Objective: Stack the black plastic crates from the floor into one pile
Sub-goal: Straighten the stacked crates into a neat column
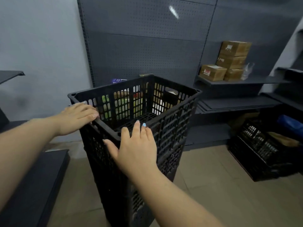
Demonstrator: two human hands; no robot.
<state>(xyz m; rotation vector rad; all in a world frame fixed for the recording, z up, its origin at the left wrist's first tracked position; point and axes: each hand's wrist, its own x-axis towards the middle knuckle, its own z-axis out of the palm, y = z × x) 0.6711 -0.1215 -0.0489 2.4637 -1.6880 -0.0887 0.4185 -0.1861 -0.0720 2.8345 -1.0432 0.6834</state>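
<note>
- Right now a tall pile of black plastic crates with holes in their sides (131,145) stands on the pale tiled floor (213,185), in the middle of the view.
- The top crate (172,112) is empty, and its rim is level.
- The left hand (77,117) lies flat on the rim at the near left corner. Its fingers are spread out and rest on the edge; they are not curled around it.
- The right hand (136,145) lies flat over the near right corner. It is open too, with its fingertips over the rim and its thumb on the outside wall.
- Neither hand grips anything.
- To the right of the pile the floor is bare up to another black plastic crate (255,149) that sits on the floor with things inside.
- A dark flat bench (37,185) is close to the pile on the left, so there is little room on that side.
- Behind the pile stands a dark grey wall panel with small holes (144,46).
- Brown cardboard boxes (226,63) sit on a dark shelf (246,81) at the back right, well apart from the pile.
</note>
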